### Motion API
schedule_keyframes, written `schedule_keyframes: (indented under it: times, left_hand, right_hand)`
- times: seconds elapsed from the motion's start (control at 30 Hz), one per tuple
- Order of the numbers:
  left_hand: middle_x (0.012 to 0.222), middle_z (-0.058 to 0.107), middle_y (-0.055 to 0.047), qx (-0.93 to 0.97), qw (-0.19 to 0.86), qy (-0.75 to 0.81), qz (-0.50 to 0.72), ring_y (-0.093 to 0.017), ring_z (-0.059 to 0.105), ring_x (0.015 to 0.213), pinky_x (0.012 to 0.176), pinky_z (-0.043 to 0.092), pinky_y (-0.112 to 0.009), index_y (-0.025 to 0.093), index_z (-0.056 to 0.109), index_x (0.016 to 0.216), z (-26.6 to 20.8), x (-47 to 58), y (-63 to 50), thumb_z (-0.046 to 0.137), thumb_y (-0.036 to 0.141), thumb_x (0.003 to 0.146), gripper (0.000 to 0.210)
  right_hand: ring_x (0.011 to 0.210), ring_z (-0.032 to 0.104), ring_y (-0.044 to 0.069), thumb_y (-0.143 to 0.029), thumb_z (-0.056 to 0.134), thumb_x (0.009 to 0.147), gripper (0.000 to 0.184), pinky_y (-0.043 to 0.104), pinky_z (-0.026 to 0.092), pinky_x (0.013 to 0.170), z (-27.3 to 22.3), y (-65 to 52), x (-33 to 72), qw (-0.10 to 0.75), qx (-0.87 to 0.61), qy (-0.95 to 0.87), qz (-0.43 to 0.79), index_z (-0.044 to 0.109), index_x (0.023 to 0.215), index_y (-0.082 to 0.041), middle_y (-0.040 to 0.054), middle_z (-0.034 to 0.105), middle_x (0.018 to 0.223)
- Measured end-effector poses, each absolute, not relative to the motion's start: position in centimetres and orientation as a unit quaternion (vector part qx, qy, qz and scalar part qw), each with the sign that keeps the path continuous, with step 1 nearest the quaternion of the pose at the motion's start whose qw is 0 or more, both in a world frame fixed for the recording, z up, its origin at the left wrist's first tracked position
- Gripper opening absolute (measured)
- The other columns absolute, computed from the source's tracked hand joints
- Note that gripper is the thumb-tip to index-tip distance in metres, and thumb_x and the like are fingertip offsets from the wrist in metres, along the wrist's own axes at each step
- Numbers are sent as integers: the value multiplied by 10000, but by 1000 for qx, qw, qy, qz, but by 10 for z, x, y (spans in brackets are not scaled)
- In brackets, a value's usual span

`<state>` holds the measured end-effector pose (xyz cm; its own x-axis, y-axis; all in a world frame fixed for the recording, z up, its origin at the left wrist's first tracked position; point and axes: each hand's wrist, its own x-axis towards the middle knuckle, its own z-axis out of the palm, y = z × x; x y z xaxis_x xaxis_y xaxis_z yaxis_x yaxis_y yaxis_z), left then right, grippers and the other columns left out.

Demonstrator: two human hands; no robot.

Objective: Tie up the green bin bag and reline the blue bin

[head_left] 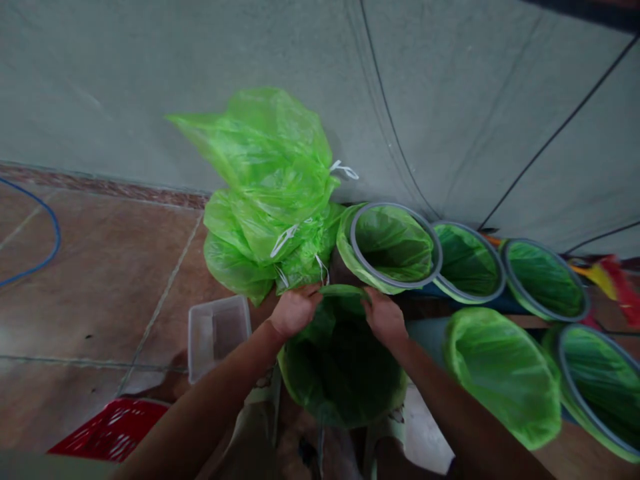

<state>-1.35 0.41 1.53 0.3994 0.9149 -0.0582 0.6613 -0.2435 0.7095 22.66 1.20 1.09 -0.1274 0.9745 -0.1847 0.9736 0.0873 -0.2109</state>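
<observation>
A bin lined with a green plastic bag (345, 373) stands between my feet, its dark inside facing up. My left hand (296, 311) is closed on the far left part of the bag's edge at the rim. Opposite it, my right hand (385, 315) grips the same edge a little to the right. The bag's mouth is spread wide around the bin, and no rim ring shows on it. My fingertips are partly hidden by the folded plastic.
Filled green bags with white ties (270, 193) are piled against the grey wall (150, 80). Several lined bins (395, 247) stand to the right, most with grey rings. A clear plastic tub (219, 337), a red basket (113, 430) and a blue hose (56, 230) lie left.
</observation>
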Motion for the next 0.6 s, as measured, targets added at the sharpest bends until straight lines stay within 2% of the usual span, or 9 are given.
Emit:
schedule_keyframes:
  times: [0.1, 0.2, 0.27, 0.33, 0.4, 0.43, 0.5, 0.6]
  left_hand:
    - [1161, 680, -108, 816, 317, 458, 152, -265, 623, 1095, 1037, 449, -413, 179, 723, 883, 29, -3, 24, 530, 77, 834, 223]
    - [1235, 653, -77, 815, 298, 454, 202, -245, 612, 1143, 1088, 422, -405, 205, 713, 993, 39, 1, 33, 567, 97, 820, 251]
    - [1303, 621, -72, 762, 285, 524, 250, -229, 605, 1172, 1084, 435, -377, 217, 652, 1178, 43, -5, 31, 600, 172, 835, 350]
    - [1327, 611, -101, 685, 279, 617, 267, -231, 609, 1179, 1053, 465, -361, 190, 571, 1301, 43, -15, 24, 587, 292, 881, 432]
    - [1332, 613, -136, 635, 292, 674, 240, -244, 604, 1203, 1046, 465, -366, 148, 531, 1343, 41, -24, 17, 510, 393, 936, 475]
    - [1339, 611, -153, 625, 305, 685, 218, -251, 593, 1226, 1057, 453, -371, 127, 526, 1347, 38, -26, 14, 463, 417, 958, 489]
    - [1351, 607, -172, 622, 340, 685, 170, -258, 571, 1266, 1078, 429, -377, 101, 532, 1343, 32, -25, 9, 386, 426, 989, 503]
    - [1250, 679, -149, 636, 401, 647, 125, -246, 630, 1187, 1025, 468, -361, 127, 605, 1262, 23, -14, 5, 321, 415, 1008, 478]
  right_hand:
    - [877, 665, 245, -284, 463, 970, 325, 316, 439, 752, 11, -8, 238, -17, -746, -647, 157, 607, 1241, -178, 113, 723, 1012]
    - [813, 668, 254, -299, 420, 982, 345, 330, 437, 710, 17, -38, 246, -45, -803, -571, 168, 595, 1232, -139, 136, 721, 942]
    - [881, 661, 282, -293, 456, 954, 394, 358, 453, 748, 28, -56, 249, -50, -816, -558, 141, 557, 1287, -109, 174, 705, 1017]
    - [1034, 622, 317, -292, 490, 924, 470, 402, 458, 837, 43, -67, 244, -20, -812, -577, 82, 510, 1350, -96, 212, 654, 1172]
    - [1123, 588, 297, -275, 460, 931, 426, 401, 442, 930, 57, -65, 230, 21, -776, -625, 83, 548, 1318, -118, 194, 627, 1241]
    - [1103, 602, 266, -258, 432, 942, 383, 377, 440, 950, 61, -60, 219, 23, -741, -658, 131, 586, 1274, -144, 164, 647, 1212]
    - [1034, 641, 237, -260, 433, 951, 367, 355, 462, 922, 58, -44, 194, -33, -658, -708, 255, 603, 1268, -188, 121, 684, 1140]
    - [1088, 631, 302, -283, 572, 905, 414, 429, 480, 901, 35, -18, 160, -140, -647, -685, 305, 583, 1306, -184, 160, 644, 1218]
